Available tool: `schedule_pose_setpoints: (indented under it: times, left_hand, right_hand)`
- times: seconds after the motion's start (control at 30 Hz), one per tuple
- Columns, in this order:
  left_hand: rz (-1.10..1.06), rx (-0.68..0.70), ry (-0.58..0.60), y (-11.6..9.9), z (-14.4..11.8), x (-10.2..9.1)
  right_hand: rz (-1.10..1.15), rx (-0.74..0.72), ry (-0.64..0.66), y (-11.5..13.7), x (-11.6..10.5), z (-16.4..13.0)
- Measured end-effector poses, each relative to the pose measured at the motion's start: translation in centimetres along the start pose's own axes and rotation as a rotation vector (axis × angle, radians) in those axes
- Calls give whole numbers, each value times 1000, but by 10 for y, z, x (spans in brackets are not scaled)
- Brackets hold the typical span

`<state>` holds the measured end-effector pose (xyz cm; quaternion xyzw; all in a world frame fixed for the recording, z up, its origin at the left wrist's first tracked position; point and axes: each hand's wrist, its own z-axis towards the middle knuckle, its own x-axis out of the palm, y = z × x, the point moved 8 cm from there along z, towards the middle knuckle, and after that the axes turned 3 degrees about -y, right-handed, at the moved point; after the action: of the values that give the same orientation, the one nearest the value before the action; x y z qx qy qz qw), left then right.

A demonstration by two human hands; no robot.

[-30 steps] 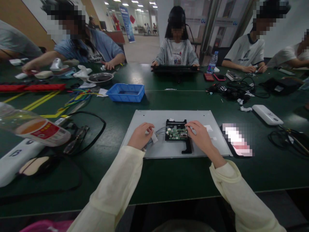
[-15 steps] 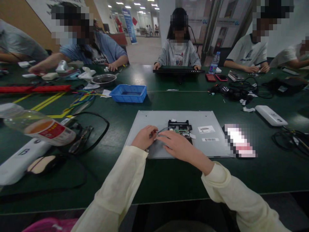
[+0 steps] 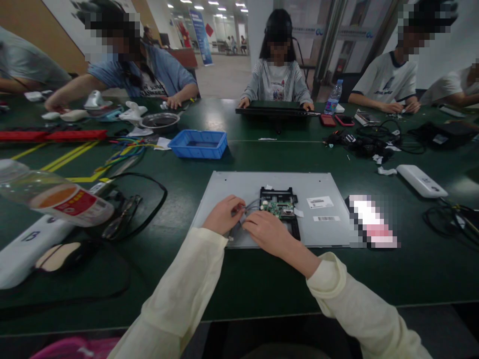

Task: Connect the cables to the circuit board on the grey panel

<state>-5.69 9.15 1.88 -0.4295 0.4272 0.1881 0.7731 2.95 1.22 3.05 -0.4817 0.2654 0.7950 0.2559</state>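
A flat grey display panel (image 3: 318, 229) lies on the table in front of me. On its back sits a green circuit board (image 3: 277, 209) in a black frame (image 3: 295, 230). Thin grey cables (image 3: 253, 206) run from the board's left side toward my fingers. My left hand (image 3: 225, 214) is closed in a pinch on the cables at the panel's left half. Close beside it, my right hand (image 3: 267, 231) has its fingers bent together near the lower cable stretch; its fingertips hide what they grip.
A blue tray (image 3: 198, 144) stands beyond the panel. At left are a drink bottle (image 3: 75, 199), a white power strip (image 3: 33, 249) and a mouse (image 3: 62, 257). A phone (image 3: 374, 222) lies right of the panel. Several people sit across the table.
My right hand has drawn down and toward me, its fingers curling in from a spread pose. More of the circuit board and cables now shows. My left hand stays nearly in place.
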Motion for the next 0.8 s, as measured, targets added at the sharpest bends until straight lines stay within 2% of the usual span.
schedule_pose_setpoints:
  times: [0.43,0.6,0.8]
  left_hand:
    - [-26,42,25,-4,0,-1]
    - [-57,71,76,-1,-2,0]
    - [-59,66,73,3,-2,1]
  right_hand:
    - [4,7,-9,2,1,-2]
    - [5,-11,-6,3,0,-2]
    - [16,-37,-17,8,0,-3]
